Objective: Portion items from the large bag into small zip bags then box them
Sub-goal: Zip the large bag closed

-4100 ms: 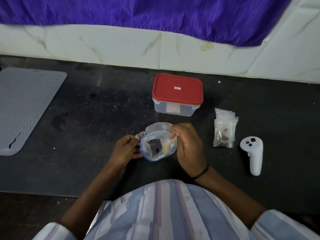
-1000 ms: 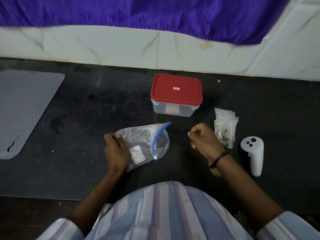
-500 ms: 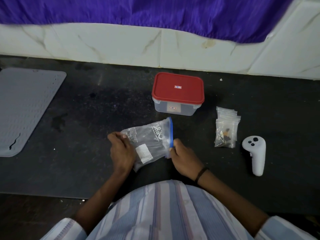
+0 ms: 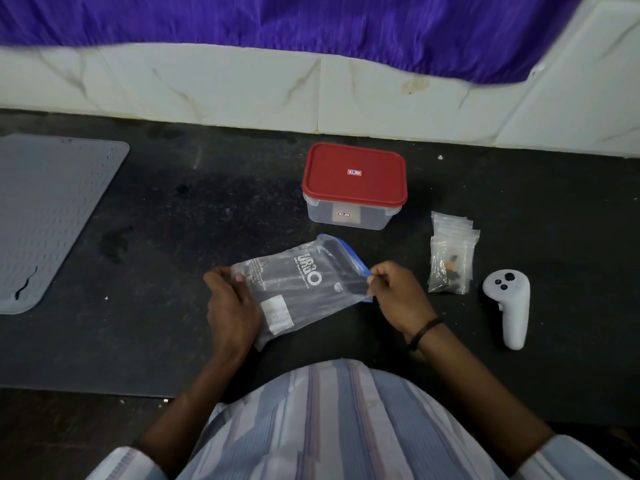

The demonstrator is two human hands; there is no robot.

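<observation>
While two hands [image 4: 232, 308] [image 4: 398, 296] pinch one large bag [image 4: 300, 284], one lidded box [image 4: 354, 187], several small bags [image 4: 450, 258].

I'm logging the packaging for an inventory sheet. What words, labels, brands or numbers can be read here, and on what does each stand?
"URBO", as best it reads, in white: large zip bag, held by left hand and right hand.
Smaller white print beside it: too small.
White sticker on the bag: blurred.
Stickers on red lid and box: unreadable.

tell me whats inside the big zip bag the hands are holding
The large zip bag looks flat and empty; only its white print and a white label show through the clear plastic. The corner under the left hand is covered, so that part cannot be checked.
</observation>
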